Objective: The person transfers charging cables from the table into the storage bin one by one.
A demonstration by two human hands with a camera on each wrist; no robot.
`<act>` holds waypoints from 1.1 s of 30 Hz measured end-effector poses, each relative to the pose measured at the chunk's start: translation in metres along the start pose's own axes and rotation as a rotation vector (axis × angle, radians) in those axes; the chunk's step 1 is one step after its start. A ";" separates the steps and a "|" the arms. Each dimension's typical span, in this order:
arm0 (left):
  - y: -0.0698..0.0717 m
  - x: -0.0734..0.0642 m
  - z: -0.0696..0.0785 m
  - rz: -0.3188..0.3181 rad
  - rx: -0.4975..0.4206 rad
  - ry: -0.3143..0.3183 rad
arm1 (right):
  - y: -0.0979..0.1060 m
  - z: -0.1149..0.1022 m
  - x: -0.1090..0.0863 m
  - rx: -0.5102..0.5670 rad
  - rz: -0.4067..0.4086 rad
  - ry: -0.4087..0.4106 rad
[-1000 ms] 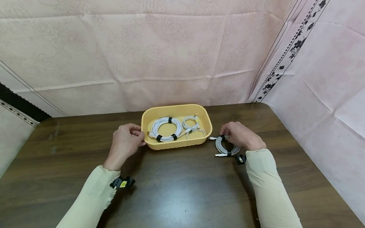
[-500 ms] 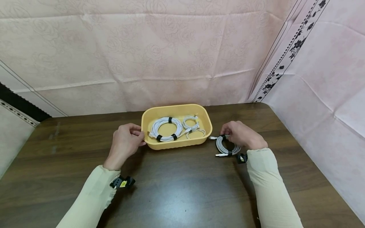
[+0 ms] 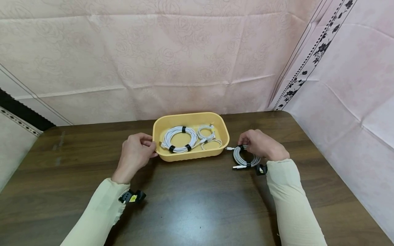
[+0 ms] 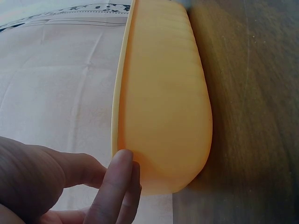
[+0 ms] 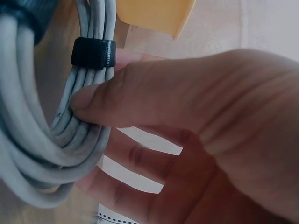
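My right hand (image 3: 264, 147) pinches a coiled white-grey USB cable (image 3: 237, 159) bound with black straps. In the right wrist view, the thumb presses on the cable strands (image 5: 96, 18) just below a strap (image 5: 93, 53), with fingers behind them. The coil is just right of a yellow plastic bin (image 3: 184, 158), low at the tabletop. At the bin's left end, my left hand (image 3: 135, 153) grips the rim, its fingers against the outer wall (image 4: 163, 93). Inside the bin lie a large coiled white cable (image 3: 166, 138) and a smaller thin white coil (image 3: 199, 132).
A dark brown wooden table (image 3: 184, 208) carries everything. Its back edge meets a pink floral cloth (image 3: 172, 61), and another pale cloth (image 3: 347, 112) with a black flower border runs along the right side. A small black wrist device (image 3: 133, 196) sits on my left wrist.
My right hand has shifted very slightly right with the coiled cable pinched in it. The left hand and the bin have not moved.
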State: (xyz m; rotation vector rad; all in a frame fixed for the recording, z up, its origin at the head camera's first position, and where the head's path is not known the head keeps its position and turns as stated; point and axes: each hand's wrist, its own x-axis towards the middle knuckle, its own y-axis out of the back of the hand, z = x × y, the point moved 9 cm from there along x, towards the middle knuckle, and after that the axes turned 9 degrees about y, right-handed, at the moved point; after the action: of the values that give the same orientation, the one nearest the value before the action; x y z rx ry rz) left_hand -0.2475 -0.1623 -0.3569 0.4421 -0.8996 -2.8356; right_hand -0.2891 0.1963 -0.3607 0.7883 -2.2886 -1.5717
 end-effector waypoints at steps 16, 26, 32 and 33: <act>-0.001 0.001 0.001 -0.003 -0.006 -0.006 | 0.014 -0.008 -0.002 -0.018 0.006 0.003; 0.000 0.000 0.001 -0.002 -0.005 -0.011 | 0.019 -0.008 -0.003 -0.033 -0.015 -0.015; 0.000 0.001 0.001 -0.002 -0.008 -0.013 | 0.024 -0.009 -0.004 -0.032 -0.020 -0.031; 0.000 0.001 0.001 -0.004 -0.011 -0.013 | 0.024 -0.010 -0.004 -0.032 -0.017 -0.023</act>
State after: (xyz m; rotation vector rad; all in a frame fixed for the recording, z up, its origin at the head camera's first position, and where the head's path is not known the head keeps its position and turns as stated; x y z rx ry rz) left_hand -0.2483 -0.1616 -0.3567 0.4256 -0.8865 -2.8482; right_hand -0.2880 0.1969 -0.3339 0.7881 -2.2730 -1.6290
